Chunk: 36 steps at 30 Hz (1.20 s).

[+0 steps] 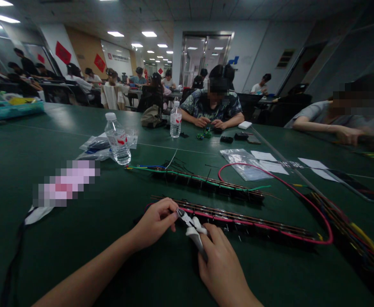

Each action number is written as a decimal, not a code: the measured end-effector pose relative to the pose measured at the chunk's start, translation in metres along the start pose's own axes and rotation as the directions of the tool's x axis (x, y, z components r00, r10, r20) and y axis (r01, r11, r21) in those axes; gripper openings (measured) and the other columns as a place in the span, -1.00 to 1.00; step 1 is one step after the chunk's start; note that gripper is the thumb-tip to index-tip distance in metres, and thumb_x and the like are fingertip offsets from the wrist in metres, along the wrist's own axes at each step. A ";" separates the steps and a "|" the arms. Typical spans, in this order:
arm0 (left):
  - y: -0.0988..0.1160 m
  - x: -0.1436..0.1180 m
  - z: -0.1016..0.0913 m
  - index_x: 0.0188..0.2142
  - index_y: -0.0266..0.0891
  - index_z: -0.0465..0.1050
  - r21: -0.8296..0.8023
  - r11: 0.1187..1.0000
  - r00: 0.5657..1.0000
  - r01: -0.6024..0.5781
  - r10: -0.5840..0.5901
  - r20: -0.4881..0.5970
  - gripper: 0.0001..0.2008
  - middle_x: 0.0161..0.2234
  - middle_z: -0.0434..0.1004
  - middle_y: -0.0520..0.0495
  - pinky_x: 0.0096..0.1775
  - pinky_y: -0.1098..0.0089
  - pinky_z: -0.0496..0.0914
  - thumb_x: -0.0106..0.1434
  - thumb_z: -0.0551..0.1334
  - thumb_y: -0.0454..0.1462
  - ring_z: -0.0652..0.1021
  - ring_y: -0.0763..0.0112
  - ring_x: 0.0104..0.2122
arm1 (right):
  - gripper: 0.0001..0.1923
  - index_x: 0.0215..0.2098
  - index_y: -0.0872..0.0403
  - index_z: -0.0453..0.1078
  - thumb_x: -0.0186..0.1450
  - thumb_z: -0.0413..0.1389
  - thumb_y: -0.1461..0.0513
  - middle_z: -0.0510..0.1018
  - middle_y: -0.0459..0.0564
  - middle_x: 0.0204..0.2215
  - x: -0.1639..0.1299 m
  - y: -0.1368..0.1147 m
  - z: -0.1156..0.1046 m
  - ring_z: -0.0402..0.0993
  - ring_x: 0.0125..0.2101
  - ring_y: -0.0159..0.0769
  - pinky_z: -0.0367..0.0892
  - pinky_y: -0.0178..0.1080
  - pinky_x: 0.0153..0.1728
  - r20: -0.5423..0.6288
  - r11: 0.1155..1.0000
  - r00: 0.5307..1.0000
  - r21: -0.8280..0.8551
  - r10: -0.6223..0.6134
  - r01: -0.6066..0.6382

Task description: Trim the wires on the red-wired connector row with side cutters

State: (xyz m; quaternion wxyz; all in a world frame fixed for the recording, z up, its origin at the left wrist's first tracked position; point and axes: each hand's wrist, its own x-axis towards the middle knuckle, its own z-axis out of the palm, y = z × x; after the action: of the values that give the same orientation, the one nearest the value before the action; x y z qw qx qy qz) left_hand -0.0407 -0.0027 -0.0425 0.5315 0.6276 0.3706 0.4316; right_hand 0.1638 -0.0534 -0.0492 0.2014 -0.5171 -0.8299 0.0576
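Dark green felt covers the long worktop [78, 256], which runs back through a busy, ceiling-lit room where other people sit at work on the far side and along the right edge.

Near the front, the right hand [220, 266] is closed around the pale handles of a small pair of cutters [191, 226], whose tip points up and left. The left hand [156, 221] has its fingers pressed together, pinching at the cutter tip, right at the left end of the near strip [238, 219]. What sits between those fingertips is too small to tell.

The near strip is a long, dark row of small parts lying flat on the worktop, slanting from the hands away to the right. A pink wire [326, 224] runs along it, loops round at the right end and arcs back toward the middle of the worktop. A second strip [206, 182] lies just beyond and roughly parallel, with a green wire [187, 175] along it.

At the right edge, a thick bundle of wires [360, 238] in yellow, red and dark colours runs toward the near corner. Behind the strips stand a water bottle [118, 138] on some clear bags, and a second bottle [175, 119] farther back. A clear plastic bag [243, 166] and white paper slips [264, 156] lie to the right of them.
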 end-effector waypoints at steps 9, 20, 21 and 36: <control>0.002 0.000 0.001 -0.36 -0.29 0.35 0.011 1.000 1.000 0.008 -0.008 0.000 -0.89 -0.24 0.34 -0.04 -0.40 0.42 0.43 0.29 0.16 -0.29 0.46 0.54 -0.46 | -0.66 -0.20 0.10 0.40 0.11 0.01 0.49 0.44 0.14 -0.10 -0.001 0.002 0.002 0.42 -0.16 -0.10 0.41 -0.06 -0.15 -0.001 1.000 1.000 0.004 0.006 -0.006; 0.004 0.000 0.001 -0.36 -0.29 0.35 0.022 1.000 1.000 0.003 -0.003 -0.007 -0.88 -0.26 0.35 -0.04 -0.40 0.42 0.42 0.30 0.16 -0.27 0.45 0.53 -0.47 | -0.69 -0.23 0.09 0.43 0.13 0.03 0.48 0.47 0.12 -0.13 0.001 0.001 0.002 0.44 -0.18 -0.12 0.42 -0.10 -0.17 -0.010 0.999 1.000 -0.046 0.017 -0.018; 0.004 0.000 0.001 -0.36 -0.29 0.35 0.024 1.000 1.000 0.003 -0.003 -0.008 -0.88 -0.26 0.35 -0.04 -0.40 0.42 0.42 0.30 0.16 -0.28 0.45 0.53 -0.47 | -0.69 -0.23 0.09 0.43 0.13 0.03 0.48 0.47 0.12 -0.13 0.001 0.001 0.002 0.44 -0.19 -0.12 0.42 -0.10 -0.17 -0.008 0.999 1.000 -0.045 0.019 -0.019; 0.000 0.000 0.000 -0.34 -0.29 0.37 0.017 1.000 1.000 0.010 -0.010 -0.011 -0.84 -0.26 0.36 -0.05 -0.41 0.41 0.43 0.31 0.17 -0.22 0.46 0.51 -0.46 | -0.60 -0.15 0.09 0.39 0.10 -0.02 0.49 0.42 0.13 -0.08 0.000 0.002 0.002 0.39 -0.11 -0.10 0.39 -0.07 -0.08 -0.079 0.999 0.997 0.041 0.018 -0.015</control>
State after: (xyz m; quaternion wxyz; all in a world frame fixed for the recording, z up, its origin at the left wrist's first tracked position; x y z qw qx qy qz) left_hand -0.0407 -0.0024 -0.0421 0.5261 0.6279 0.3802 0.4294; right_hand 0.1650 -0.0526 -0.0516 0.2440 -0.5218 -0.8155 0.0553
